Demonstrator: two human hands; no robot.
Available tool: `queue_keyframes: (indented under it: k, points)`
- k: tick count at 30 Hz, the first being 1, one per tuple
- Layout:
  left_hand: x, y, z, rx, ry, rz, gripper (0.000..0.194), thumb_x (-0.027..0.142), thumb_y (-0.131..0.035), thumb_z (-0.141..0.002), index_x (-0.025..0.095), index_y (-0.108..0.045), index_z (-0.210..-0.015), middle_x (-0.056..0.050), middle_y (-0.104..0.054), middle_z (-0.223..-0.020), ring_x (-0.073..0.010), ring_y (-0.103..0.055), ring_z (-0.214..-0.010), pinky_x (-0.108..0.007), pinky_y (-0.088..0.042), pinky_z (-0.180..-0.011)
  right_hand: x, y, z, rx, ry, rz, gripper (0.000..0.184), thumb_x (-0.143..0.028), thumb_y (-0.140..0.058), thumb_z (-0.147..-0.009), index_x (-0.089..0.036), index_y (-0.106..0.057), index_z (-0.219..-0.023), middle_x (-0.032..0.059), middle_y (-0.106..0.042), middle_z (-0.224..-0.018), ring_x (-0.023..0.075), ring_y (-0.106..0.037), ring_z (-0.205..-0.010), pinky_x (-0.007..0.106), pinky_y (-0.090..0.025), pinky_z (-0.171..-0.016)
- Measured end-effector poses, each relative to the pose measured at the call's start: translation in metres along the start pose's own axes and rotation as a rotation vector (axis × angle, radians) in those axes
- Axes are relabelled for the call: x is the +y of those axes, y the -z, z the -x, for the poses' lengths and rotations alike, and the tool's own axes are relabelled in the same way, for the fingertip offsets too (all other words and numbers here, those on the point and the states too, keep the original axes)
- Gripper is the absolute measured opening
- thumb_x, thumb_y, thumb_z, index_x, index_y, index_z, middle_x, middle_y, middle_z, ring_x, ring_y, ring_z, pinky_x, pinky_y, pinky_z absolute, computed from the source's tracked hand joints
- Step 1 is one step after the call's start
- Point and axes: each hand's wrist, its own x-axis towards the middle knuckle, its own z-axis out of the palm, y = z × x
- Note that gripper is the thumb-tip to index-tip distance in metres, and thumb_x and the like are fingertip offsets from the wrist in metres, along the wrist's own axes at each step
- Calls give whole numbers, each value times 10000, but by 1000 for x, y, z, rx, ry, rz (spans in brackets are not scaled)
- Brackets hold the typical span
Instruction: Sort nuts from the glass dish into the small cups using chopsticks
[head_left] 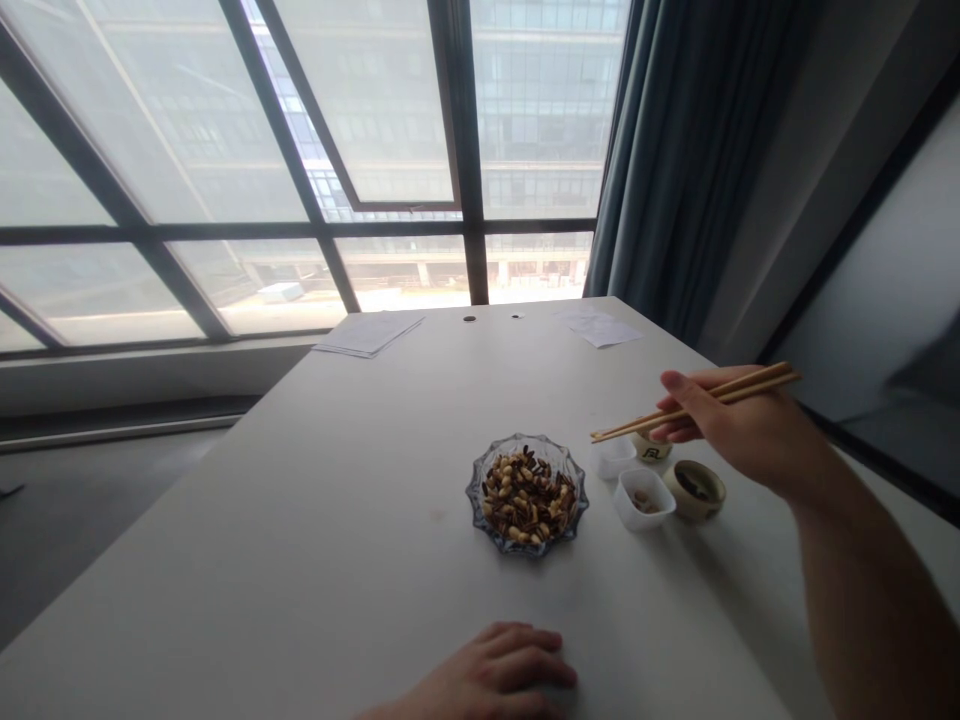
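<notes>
From my end I count 2 hands. R hand (pixel 750 430) is up in the air, fingers & thumb closed round 2 wooden chopsticks (pixel 637 427); tips close tog., by the L edge of the far white cup (pixel 616 462), can't tell if anything's btwn them. L hand (pixel 502 670) is palm down on the white table (pixel 337 500), fingers loosely bent, nothing visible in it; underside hidden.

1 glass bowl (pixel 480 525), scalloped rim, sits mid-table, L of the cups & beyond my L hand, untouched. In it, 1 heap of mixed nuts & seeds (pixel 529 500), pale + dark brown, too many to count.

4 small vessels R of bowl, grouped 2 x 2. White: 2, far one + near white cup (pixel 637 520) w/ a few brown bits inside. Ceramic: 2, near ceramic cup (pixel 694 508) w/ dark contents, far ceramic cup (pixel 652 453) w/ 1 dark mark, partly behind R hand's fingers.

Far end of table: 2 lots of paper, L papers (pixel 367 335) & R papers (pixel 606 330).
</notes>
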Motion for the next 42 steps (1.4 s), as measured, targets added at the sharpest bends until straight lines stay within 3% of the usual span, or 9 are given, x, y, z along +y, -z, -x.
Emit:
queue_keyframes:
  k: [2, 5, 8, 11, 21, 35, 38, 42]
  points:
    - [1, 0, 0, 6, 4, 4, 191, 220, -712, -1032, 249, -648, -1209, -59, -700, -1428, -226, -566, -1433, -319, -393, -1249, -1, 14, 2, 14, -11, 49, 452, -615, -745, -903, -173, -776, -815, 135, -816, -793, 283, -805, -641, 330, -687, -548]
    - [2, 0, 0, -3, 18, 11, 198, 218, -716, -1028, 254, -649, -1210, -57, -696, -1434, -229, -558, -1442, -319, -394, -1249, 0, 27, 6, -97, -36, 125, 464, -615, -725, -909, -172, -780, -781, 134, -802, -734, 293, -795, -626, 332, -669, -529]
    - [2, 1, 0, -11, 21, 20, 202, 221, -704, -1035, 257, -645, -1224, -61, -688, -1444, -234, -550, -1450, -332, -398, -1249, 2, 31, 7, -237, -45, 242, 492, -644, -687, -917, -173, -802, -834, 113, -800, -727, 275, -784, -625, 308, -633, -509]
    - [1, 0, 0, -10, 16, 31, 193, 239, -673, -1057, 269, -645, -1246, -67, -692, -1439, -237, -554, -1446, -354, -409, -1243, 2, 30, 8, -296, -20, 325, 522, -664, -661, -927, -170, -792, -819, 96, -787, -701, 253, -777, -638, 283, -614, -535]
    - [1, 2, 0, -18, 10, 25, 162, 255, -652, -1072, 253, -638, -1233, -60, -679, -1457, -229, -535, -1461, -332, -383, -1254, -11, 22, 9, -151, 18, 176, 426, -572, -690, -955, -165, -790, -877, 106, -829, -848, 247, -807, -700, 272, -650, -576]
    - [1, 1, 2, -13, 15, 64, 167, 245, -617, -1083, 255, -633, -1249, -79, -676, -1460, -247, -540, -1454, -360, -399, -1248, -29, 5, 22, -92, 135, 148, 473, -627, -671, -952, -188, -781, -811, 78, -789, -712, 213, -772, -625, 241, -606, -536]
    - [2, 3, 1, -13, 18, 62, 157, 277, -594, -1099, 260, -641, -1248, -72, -680, -1454, -242, -542, -1453, -352, -399, -1247, -28, 0, 22, -104, 156, 135, 478, -622, -657, -962, -187, -782, -809, 82, -789, -707, 220, -771, -627, 250, -598, -537]
    - [3, 5, 1, -28, 24, 48, 163, 311, -564, -1118, 262, -647, -1249, -59, -678, -1456, -236, -536, -1460, -343, -401, -1243, -24, -14, 19, -217, 149, 120, 456, -584, -636, -983, -196, -770, -785, 68, -786, -693, 215, -765, -618, 251, -578, -544]
